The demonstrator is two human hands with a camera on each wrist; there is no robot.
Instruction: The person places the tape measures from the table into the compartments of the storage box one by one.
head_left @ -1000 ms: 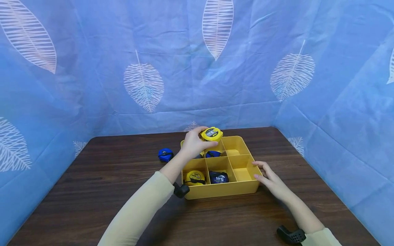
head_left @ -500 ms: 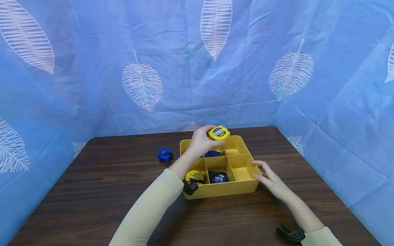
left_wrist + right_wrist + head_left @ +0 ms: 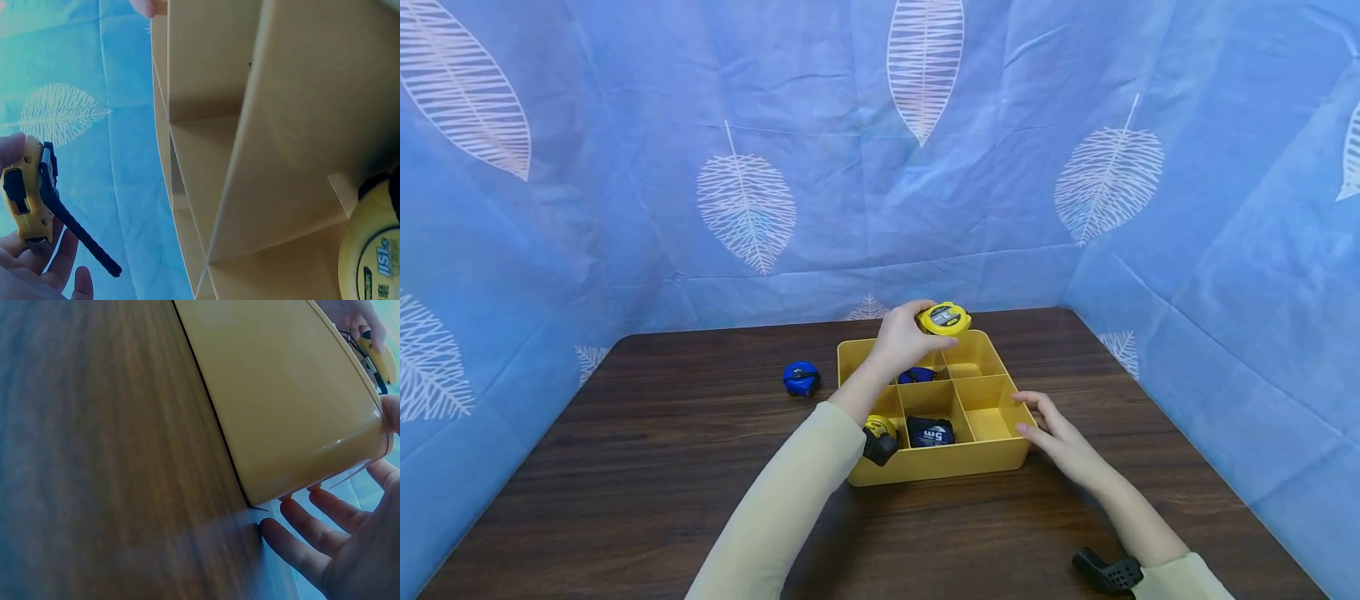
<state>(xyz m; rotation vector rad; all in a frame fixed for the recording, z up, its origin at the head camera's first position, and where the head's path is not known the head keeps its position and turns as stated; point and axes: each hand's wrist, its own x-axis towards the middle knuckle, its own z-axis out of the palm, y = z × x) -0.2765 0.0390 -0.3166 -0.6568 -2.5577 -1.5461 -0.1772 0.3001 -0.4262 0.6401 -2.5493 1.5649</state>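
In the head view my left hand [image 3: 901, 340] grips a yellow tape measure [image 3: 945, 318] between thumb and fingers, raised above the back of a yellow divided box [image 3: 940, 467]. A black strap [image 3: 84, 234] dangles from that tape measure in the left wrist view. My right hand [image 3: 1066, 440] touches the box's right side, thumb and one finger at the rim, the other fingers fairly straight against the wall. Inside the box lie a yellow tape measure [image 3: 878, 427] front left, a dark blue tape measure [image 3: 931, 432] front middle and a blue tape measure [image 3: 917, 375] back middle. My left arm hides the back-left compartment.
Another blue tape measure [image 3: 802, 379] lies on the dark wooden table [image 3: 700, 433], left of the box. Blue leaf-patterned cloth [image 3: 850, 208] hangs behind the table and along both sides. Each wrist carries a black device [image 3: 1107, 573].
My left hand has carried the yellow tape measure to the right and slightly farther back over the box. My right hand and the box stay essentially where they were.
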